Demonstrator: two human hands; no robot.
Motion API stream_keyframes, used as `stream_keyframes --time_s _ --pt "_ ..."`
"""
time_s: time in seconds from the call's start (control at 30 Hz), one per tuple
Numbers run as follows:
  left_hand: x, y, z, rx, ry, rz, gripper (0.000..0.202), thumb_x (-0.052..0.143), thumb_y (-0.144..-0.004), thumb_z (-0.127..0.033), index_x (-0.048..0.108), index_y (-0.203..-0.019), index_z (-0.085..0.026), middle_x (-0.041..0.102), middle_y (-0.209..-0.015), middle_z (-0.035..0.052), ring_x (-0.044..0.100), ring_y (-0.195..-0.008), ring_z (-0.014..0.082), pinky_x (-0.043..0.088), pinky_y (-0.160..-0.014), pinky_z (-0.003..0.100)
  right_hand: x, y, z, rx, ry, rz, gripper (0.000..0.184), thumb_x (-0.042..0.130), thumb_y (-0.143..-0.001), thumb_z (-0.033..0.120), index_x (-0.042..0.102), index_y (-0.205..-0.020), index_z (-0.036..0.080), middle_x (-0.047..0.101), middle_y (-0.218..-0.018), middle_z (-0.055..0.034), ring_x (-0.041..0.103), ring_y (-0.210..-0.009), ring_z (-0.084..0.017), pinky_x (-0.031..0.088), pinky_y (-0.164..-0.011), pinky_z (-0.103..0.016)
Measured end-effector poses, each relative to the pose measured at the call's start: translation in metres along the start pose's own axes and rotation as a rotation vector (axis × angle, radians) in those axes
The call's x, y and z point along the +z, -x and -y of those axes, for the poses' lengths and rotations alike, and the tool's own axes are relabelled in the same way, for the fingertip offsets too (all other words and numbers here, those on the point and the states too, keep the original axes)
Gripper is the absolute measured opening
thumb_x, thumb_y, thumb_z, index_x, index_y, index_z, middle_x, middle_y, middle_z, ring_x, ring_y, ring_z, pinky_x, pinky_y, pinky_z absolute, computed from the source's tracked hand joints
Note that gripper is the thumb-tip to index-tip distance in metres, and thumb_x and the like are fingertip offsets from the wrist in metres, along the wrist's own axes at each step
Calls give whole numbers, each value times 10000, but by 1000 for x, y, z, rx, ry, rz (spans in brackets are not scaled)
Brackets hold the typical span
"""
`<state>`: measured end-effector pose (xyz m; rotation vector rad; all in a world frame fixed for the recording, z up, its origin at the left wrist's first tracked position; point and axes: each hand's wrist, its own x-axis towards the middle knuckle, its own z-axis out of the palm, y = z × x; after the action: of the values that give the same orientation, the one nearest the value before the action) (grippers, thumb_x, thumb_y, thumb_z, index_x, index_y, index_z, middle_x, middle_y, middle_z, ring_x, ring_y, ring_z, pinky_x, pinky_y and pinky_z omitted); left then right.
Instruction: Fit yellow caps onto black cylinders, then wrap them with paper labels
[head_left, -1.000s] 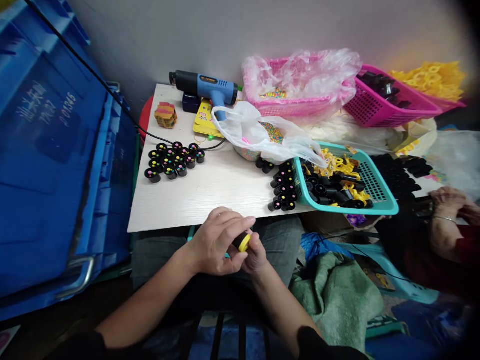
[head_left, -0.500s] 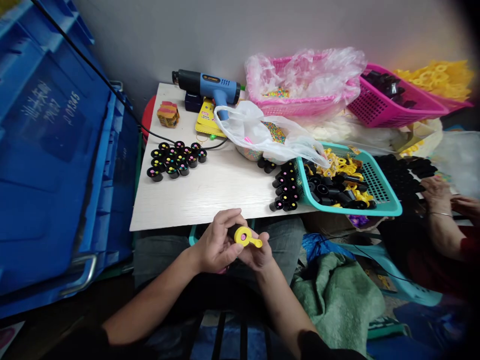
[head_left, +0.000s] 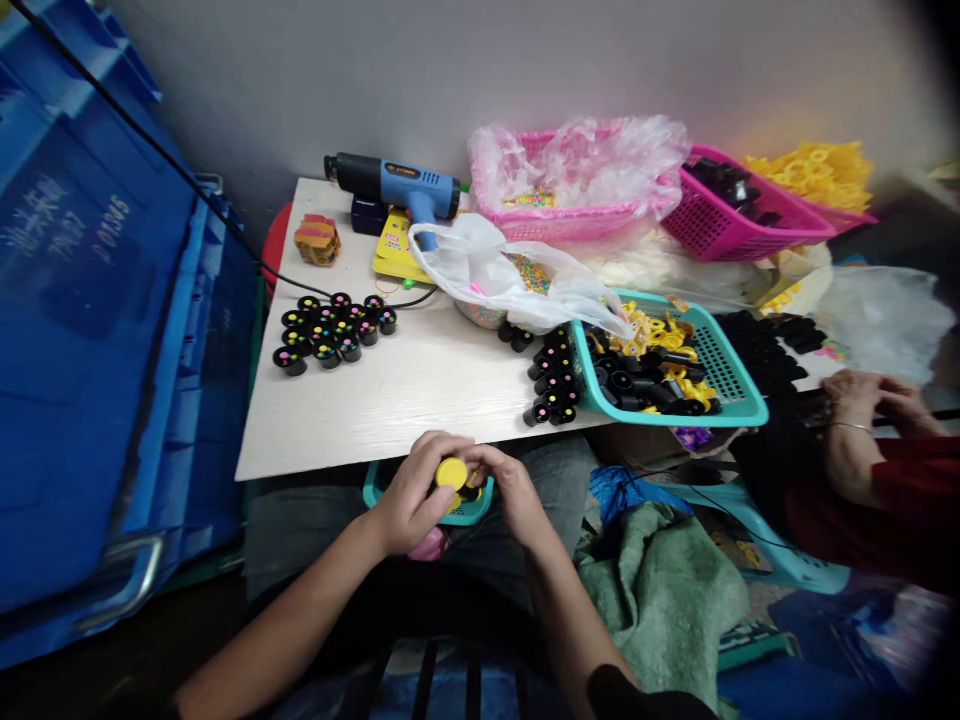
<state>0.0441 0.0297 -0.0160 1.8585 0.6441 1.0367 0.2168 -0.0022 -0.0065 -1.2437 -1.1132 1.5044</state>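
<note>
My left hand [head_left: 416, 495] is closed around a small part with a round yellow cap [head_left: 451, 473], its flat top facing up; the fingers hide most of its body. My right hand [head_left: 514, 490] is just right of the cap, fingers loosely bent and apart, fingertips close to it; whether they touch it I cannot tell. Below both hands a small turquoise basket [head_left: 478, 510] rests on my lap with black and yellow pieces in it. On the table above, black cylinders with coloured beads [head_left: 341, 325] stand in a group at left, with more black cylinders [head_left: 551, 385] at right.
A turquoise basket [head_left: 731, 385] of yellow and black parts is at the table's right. Behind are a heat gun [head_left: 405, 185], a bag of beads [head_left: 525, 280] and pink baskets [head_left: 570, 228]. Blue crates [head_left: 97, 350] rise at left. A co-worker's hands [head_left: 862, 400] are at far right.
The yellow ring with its small arm, earlier facing me, no longer shows; a flat yellow disc does. My right hand has drawn away from under the part, uncovering the lap basket. The view has shifted slightly.
</note>
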Motion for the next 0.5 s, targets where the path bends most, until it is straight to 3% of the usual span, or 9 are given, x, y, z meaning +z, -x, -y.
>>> stream_keyframes --time_s 0.07,0.17,0.23,0.27,0.37,0.43,0.5 --pt "-2 5 3 -52 -16 72 330 362 -914 -304 526 -1181 -199 596 -1060 101 569 -965 237 463 -844 383 -32 5 18 -136 110 -141 608 429 -790 753 720 -882 228 659 -745 -53 580 -745 -242 441 -747 -374" --pt "3 17 23 -168 -119 177 254 368 -867 -262 616 -888 -208 634 -860 65 585 -820 224 471 -749 351 -97 -5 54 -310 464 -507 531 375 -896 604 717 -865 199 677 -737 -61 609 -733 -223 455 -742 -353" --pt "8 23 43 -289 -253 245 225 379 -804 -218 595 -743 -220 632 -769 44 589 -777 225 469 -728 344 -147 -26 82 -220 832 -756 449 426 -896 509 712 -840 168 693 -817 -85 621 -808 -230 457 -772 -342" --pt "10 26 53 -366 -314 263 218 381 -778 -197 593 -729 -224 638 -759 41 600 -772 227 472 -726 342 -171 -39 94 -89 1030 -871 397 449 -886 465 709 -840 169 700 -855 -90 621 -845 -236 453 -803 -348" --pt "12 31 77 -565 -426 248 260 382 -783 -189 629 -856 -229 684 -833 61 649 -807 251 488 -739 354 -233 -81 122 70 1120 -1004 287 488 -859 279 693 -971 111 670 -1053 -200 555 -1059 -317 374 -920 -475" --pt "9 37 83 -634 -462 221 282 413 -828 -253 631 -1005 -225 700 -949 100 657 -910 292 487 -799 394 -262 -103 127 161 1132 -1018 292 518 -826 221 667 -1018 59 600 -1162 -283 486 -1161 -367 318 -939 -551" --pt "1 47 79 -688 -489 202 351 465 -840 -326 599 -1142 -208 678 -1093 144 623 -1048 333 458 -893 443 -281 -119 123 214 1137 -983 276 524 -819 216 666 -950 18 553 -1177 -335 446 -1204 -394 271 -942 -591"
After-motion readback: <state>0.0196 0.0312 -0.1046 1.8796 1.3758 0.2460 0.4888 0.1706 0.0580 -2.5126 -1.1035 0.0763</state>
